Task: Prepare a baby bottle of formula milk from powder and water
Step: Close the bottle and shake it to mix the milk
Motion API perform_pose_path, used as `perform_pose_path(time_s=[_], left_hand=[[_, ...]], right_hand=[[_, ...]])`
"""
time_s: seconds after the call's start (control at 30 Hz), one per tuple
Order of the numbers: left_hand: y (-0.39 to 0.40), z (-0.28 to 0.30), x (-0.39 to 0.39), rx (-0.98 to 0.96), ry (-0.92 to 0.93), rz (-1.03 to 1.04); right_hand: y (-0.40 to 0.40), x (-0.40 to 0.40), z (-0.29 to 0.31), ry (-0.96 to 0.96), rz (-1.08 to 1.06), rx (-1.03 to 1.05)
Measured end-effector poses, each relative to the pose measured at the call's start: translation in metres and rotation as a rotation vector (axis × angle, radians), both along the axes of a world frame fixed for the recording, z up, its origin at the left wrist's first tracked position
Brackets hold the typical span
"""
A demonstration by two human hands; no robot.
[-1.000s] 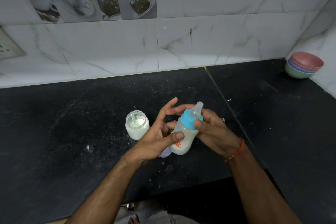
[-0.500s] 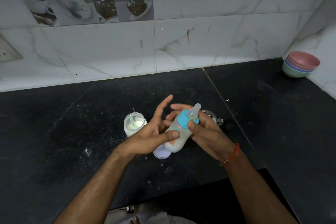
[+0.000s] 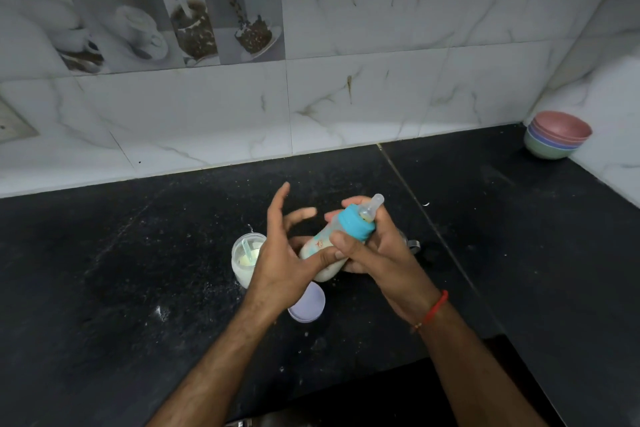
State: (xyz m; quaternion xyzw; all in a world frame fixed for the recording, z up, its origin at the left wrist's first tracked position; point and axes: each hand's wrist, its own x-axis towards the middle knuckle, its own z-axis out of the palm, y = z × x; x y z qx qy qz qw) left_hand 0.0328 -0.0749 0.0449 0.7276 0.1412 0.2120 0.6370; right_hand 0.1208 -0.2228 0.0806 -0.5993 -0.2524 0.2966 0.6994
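Note:
A baby bottle with a blue collar and clear teat is full of white milk and tilts with its teat up to the right, above the black counter. My right hand grips it, thumb across the collar and fingers behind. My left hand has its fingers spread and straight, with only the thumb lying against the bottle's body. A small open jar of white powder with a scoop inside stands just left of my left hand.
A pale lavender lid lies on the counter under my hands. A metal object peeks out behind my right hand. Stacked coloured bowls sit in the far right corner. Powder specks dot the counter. Tiled walls close the back and right.
The bottle has tilted further over to the right between my hands. My left fingers have lifted off and spread wider. The view has shifted slightly.

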Motion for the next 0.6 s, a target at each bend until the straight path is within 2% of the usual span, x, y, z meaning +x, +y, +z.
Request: perform_pose_path(time_s=[0.1, 0.2, 0.27, 0.3, 0.33, 0.37, 0.4, 0.43, 0.53, 0.57, 0.6], left_hand=[[0.006, 0.007, -0.001, 0.003, -0.043, -0.077], [0.015, 0.012, -0.004, -0.018, -0.103, -0.043], [0.021, 0.015, -0.004, 0.016, -0.118, 0.051], [0.023, 0.016, -0.004, 0.030, -0.117, 0.104], [0.025, 0.015, -0.003, 0.030, -0.108, 0.152], [0.026, 0.014, -0.002, 0.018, -0.096, 0.191], [0.026, 0.013, -0.002, 0.007, -0.084, 0.215], [0.027, 0.012, -0.002, 0.010, -0.079, 0.223], [0.027, 0.010, -0.003, 0.061, -0.068, 0.232], [0.025, 0.008, -0.003, 0.064, -0.059, 0.239], [0.022, 0.007, -0.003, 0.055, -0.053, 0.246]], right_hand=[[-0.003, 0.001, 0.011, -0.144, -0.130, 0.054], [-0.005, 0.004, 0.019, -0.266, -0.488, 0.379], [-0.010, 0.012, 0.018, -0.491, -0.645, 0.464], [-0.010, 0.018, 0.015, -0.587, -0.651, 0.374], [-0.006, 0.022, 0.012, -0.617, -0.609, 0.156], [-0.003, 0.023, 0.006, -0.548, -0.507, -0.078], [-0.002, 0.023, -0.001, -0.456, -0.439, -0.196], [-0.004, 0.025, -0.003, -0.410, -0.434, -0.178], [-0.011, 0.029, 0.017, -0.435, -0.595, 0.320], [-0.013, 0.029, 0.023, -0.524, -0.638, 0.457], [-0.013, 0.029, 0.025, -0.641, -0.677, 0.502]])
